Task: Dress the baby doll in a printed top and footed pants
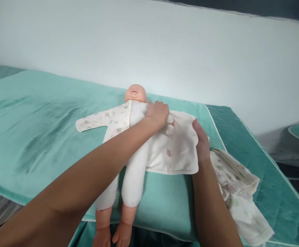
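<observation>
A baby doll (136, 188) with a white cloth body lies on its back, head toward the wall and bare feet toward me. A printed white baby shirt (118, 120) covers its arm on the left side of the view. The shirt's other half is spread open to the right, its plain inner side facing up. My left hand (157, 113) is closed around the doll's other arm near the shoulder; a bit of skin-coloured plastic shows just past my fingers. At the shirt's far right edge, my right hand (202, 140) grips the cloth, its fingers partly hidden and slightly blurred.
Printed baby trousers (242, 195) lie crumpled to the right of my right forearm. A light green mat (44, 103) lies under the doll, over a darker green cover (275, 185). A white wall (149, 48) rises behind the bed surface.
</observation>
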`<state>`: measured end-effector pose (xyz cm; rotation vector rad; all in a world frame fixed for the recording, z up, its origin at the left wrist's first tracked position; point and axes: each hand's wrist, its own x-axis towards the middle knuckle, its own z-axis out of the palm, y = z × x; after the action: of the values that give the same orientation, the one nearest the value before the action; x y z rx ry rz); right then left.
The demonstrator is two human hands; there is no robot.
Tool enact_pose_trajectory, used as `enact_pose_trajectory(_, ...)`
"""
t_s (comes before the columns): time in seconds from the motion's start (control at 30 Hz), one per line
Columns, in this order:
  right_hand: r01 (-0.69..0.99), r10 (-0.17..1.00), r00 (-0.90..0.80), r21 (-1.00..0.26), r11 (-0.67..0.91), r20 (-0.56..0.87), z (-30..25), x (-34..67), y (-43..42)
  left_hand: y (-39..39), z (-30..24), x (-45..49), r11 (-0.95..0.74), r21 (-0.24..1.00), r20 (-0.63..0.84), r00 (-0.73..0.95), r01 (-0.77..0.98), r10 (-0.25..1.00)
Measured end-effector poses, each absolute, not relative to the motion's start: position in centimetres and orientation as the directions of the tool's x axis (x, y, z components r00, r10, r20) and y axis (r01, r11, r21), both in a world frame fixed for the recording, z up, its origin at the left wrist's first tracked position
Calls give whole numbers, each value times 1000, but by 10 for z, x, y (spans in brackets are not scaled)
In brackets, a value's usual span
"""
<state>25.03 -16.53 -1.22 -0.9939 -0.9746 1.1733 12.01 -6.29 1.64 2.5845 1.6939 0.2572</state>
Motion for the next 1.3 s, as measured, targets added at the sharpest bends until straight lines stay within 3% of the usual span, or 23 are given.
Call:
enact_pose_trajectory(0.1,-277,983,-91,-953,127,157,-15,241,-168,-61,21,111,-482,266,174,450,835,876)
enact_pose_trajectory(0.2,-323,916,-339,-941,104,217,-20,236,-167,-60,33,92,-645,478,183,651,596,737)
enact_pose_trajectory(0.3,-316,856,-449,-941,119,258,-24,234,-166,-59,42,67,-600,581,271,565,550,780)
enact_pose_trajectory(0.4,-211,836,-474,-957,198,278,-27,229,-167,-61,40,42,-474,589,391,282,655,876)
enact_pose_trajectory(0.5,-17,808,-483,-926,377,338,-27,221,-171,-67,32,23,-379,609,433,108,697,895)
enact_pose_trajectory(0.6,228,768,-502,-795,562,398,-26,212,-179,-82,24,10,-364,645,491,2,672,871)
enact_pose_trajectory(0.7,402,754,-503,-658,637,422,-30,203,-194,-115,11,-4,-378,749,501,-90,544,861)
enact_pose_trajectory(0.8,528,771,-396,-563,636,499,-42,193,-213,-168,-12,-27,-314,849,379,-75,424,923)
enact_pose_trajectory(0.87,588,769,-314,-521,618,557,-51,186,-226,-209,-33,-43,-322,845,364,-19,427,931)
enact_pose_trajectory(1.0,651,703,-283,-407,640,653,-54,173,-236,-275,-69,-66,-296,855,310,38,425,950)
enact_pose_trajectory(1.13,657,619,-218,-356,665,755,-35,157,-234,-290,-78,-80,-246,900,262,2,359,965)
enact_pose_trajectory(1.3,599,715,-390,-430,675,580,-5,140,-233,-257,-69,-85,-268,903,280,14,336,960)
